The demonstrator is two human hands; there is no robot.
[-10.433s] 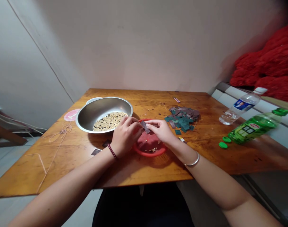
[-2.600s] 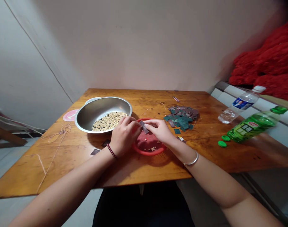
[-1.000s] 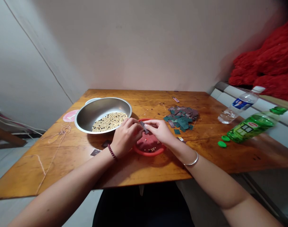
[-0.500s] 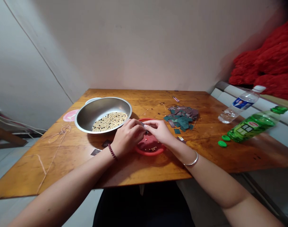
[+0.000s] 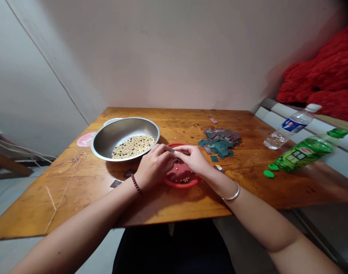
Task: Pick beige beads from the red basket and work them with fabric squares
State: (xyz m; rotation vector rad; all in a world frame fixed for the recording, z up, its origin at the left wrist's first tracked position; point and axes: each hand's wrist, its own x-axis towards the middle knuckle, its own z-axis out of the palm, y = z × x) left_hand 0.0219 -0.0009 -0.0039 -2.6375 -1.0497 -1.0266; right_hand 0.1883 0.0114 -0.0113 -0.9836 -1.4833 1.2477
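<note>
Over a red mesh basket (image 5: 181, 185) my left hand (image 5: 157, 164) and my right hand (image 5: 191, 159) meet, fingertips touching. Both hands are pinched round a small dark piece that is mostly hidden by the fingers. Several pale beans lie at the basket's bottom. Left of it stands a steel bowl (image 5: 105, 137), holding many pale and black beans (image 5: 134, 146). A pile of small green and brown squares (image 5: 219, 142) lies to the right, behind my right hand.
A clear bottle (image 5: 289, 125) and a green bottle (image 5: 307, 152) stand tilted in view at the right, near two green caps (image 5: 268, 174). Loose string (image 5: 74, 163) and a pink disc (image 5: 85, 139) lie left on the wooden table (image 5: 91, 205).
</note>
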